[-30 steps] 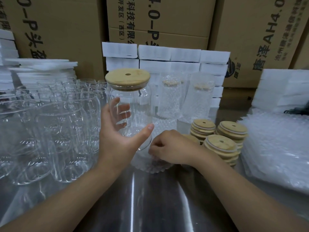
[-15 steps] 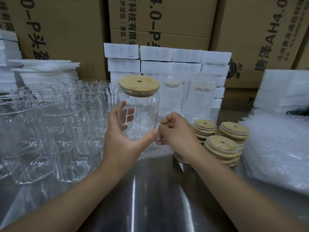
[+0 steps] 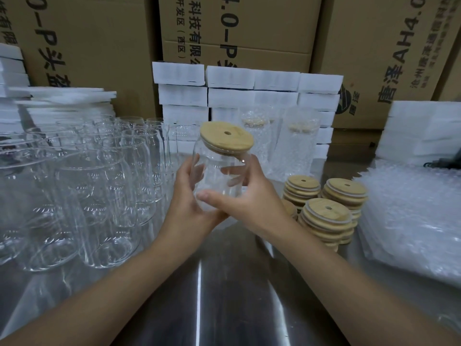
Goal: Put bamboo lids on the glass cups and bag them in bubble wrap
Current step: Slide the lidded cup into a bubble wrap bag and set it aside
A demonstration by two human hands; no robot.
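You hold the glass cup in both hands, lifted clear of the counter and tilted so its top leans to the right. The bamboo lid sits on its mouth, with the straw hole showing. Your left hand cradles the cup's lower left side, its fingers curled round the glass. Your right hand grips from the right, thumb laid across the front near the base and fingers wrapped behind, seen through the glass. Empty cups crowd the counter to your left. Stacks of spare lids stand just right of your right wrist, with a pile of bubble wrap bags beyond them. Wrapped cups stand behind, in front of white foam blocks.
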